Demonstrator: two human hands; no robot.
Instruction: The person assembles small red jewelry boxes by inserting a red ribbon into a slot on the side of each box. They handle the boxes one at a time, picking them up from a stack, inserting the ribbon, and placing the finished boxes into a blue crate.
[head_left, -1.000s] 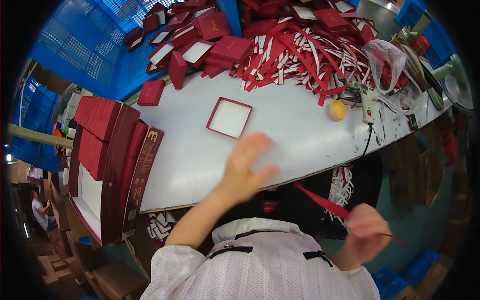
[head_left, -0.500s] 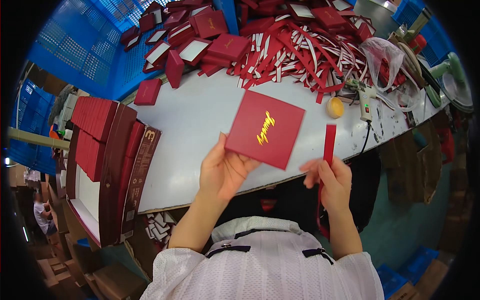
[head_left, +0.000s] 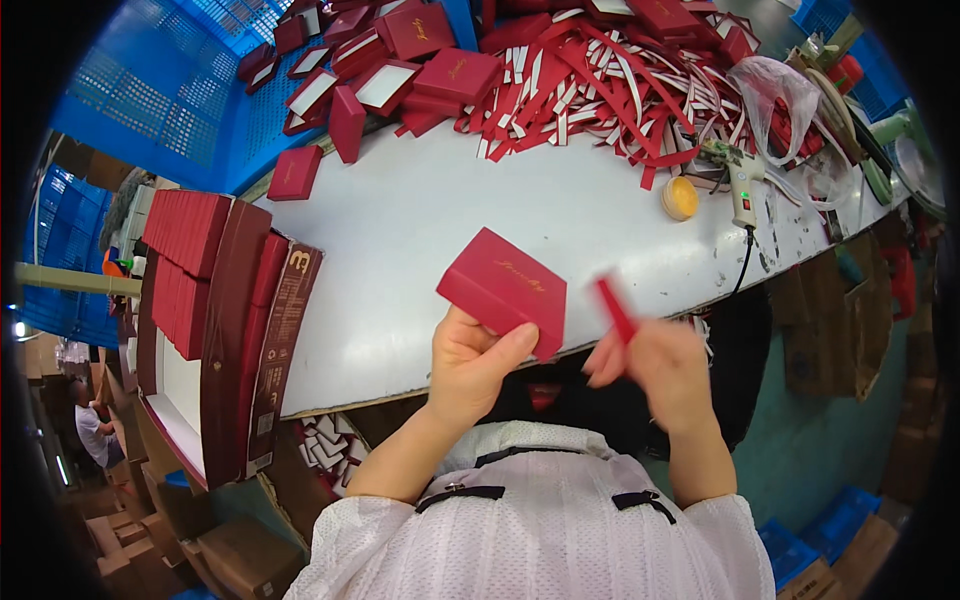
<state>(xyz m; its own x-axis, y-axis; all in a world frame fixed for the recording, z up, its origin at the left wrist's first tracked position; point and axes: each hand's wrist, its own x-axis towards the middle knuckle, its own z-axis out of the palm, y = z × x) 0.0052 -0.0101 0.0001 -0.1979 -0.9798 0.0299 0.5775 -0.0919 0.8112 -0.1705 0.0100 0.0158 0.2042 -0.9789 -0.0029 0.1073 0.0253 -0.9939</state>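
A square dark-red jewelry box [head_left: 505,280] with gold lettering on top is gripped by my left hand [head_left: 475,365], thumb along its near side. The box is tilted, so its top and a side wall show. To the right of it, apart from the box, my right hand [head_left: 665,365] is blurred by motion and pinches a red strip [head_left: 615,308]. The strip's upper end sticks out toward the box. Both hands are over the near edge of the white table [head_left: 390,250].
Red boxes [head_left: 455,75] and a heap of red-and-white strips [head_left: 590,90] lie along the back. A glue gun [head_left: 743,190] and yellow tub [head_left: 680,198] are at the right. A carton [head_left: 285,350] holding red boxes stands left, with blue crates [head_left: 130,110] behind.
My left hand has tipped the box and drawn it nearer, so a side wall shows now. My right hand has turned, and the strip now leans left toward the box.
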